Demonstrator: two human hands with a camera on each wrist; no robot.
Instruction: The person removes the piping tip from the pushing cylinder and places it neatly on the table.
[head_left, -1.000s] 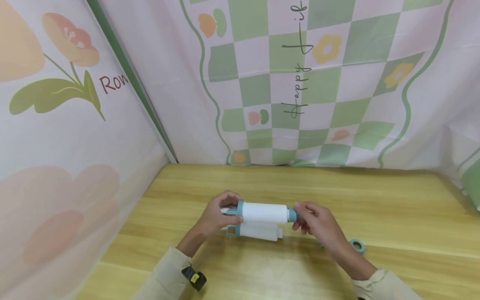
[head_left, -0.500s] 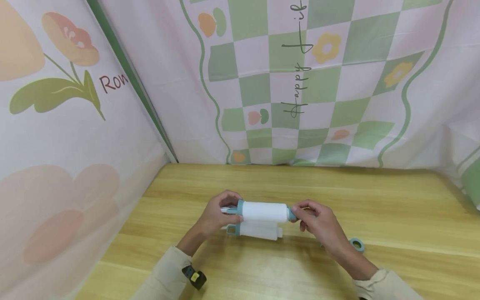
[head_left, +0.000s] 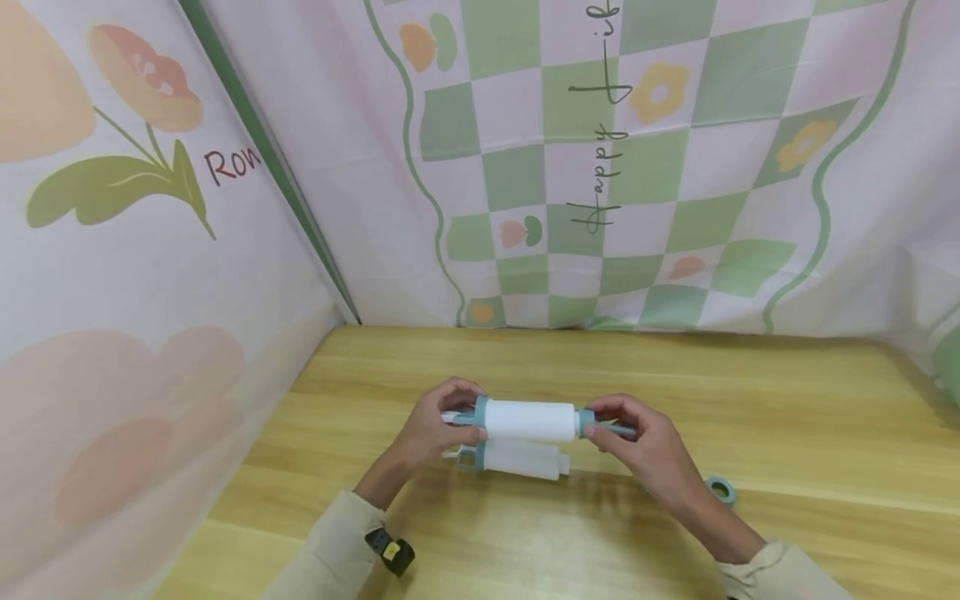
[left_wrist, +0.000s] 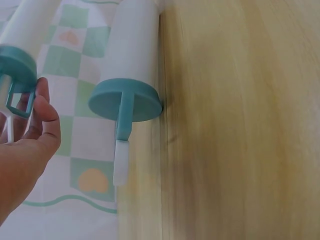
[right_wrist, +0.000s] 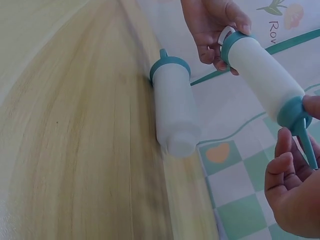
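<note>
Above the table I hold a white tube (head_left: pixel 528 420) level, with teal ends. My left hand (head_left: pixel 438 427) grips its teal handled end (left_wrist: pixel 17 67), which carries a thin white piece. At the other end my right hand (head_left: pixel 651 443) pinches a teal nozzle cap (head_left: pixel 587 422) between thumb and fingers. The cap's slim spout (right_wrist: pixel 306 145) points away from the tube, into the palm. Below, a second white tube (head_left: pixel 520 460) of the same kind lies on its side, its teal end (left_wrist: pixel 125 102) to the left and its narrow white neck (right_wrist: pixel 181 144) bare.
A small teal ring (head_left: pixel 721 490) lies on the wooden table (head_left: pixel 570 542), beside my right forearm. Patterned curtains (head_left: pixel 517 167) hang along the back and left edges of the table. A black band with a yellow mark (head_left: pixel 390 552) is on my left sleeve.
My right fingers have shifted round the nozzle cap, so its spout now shows between them. The left hand keeps its grip, and the lying tube stays put. The head view has shifted slightly.
</note>
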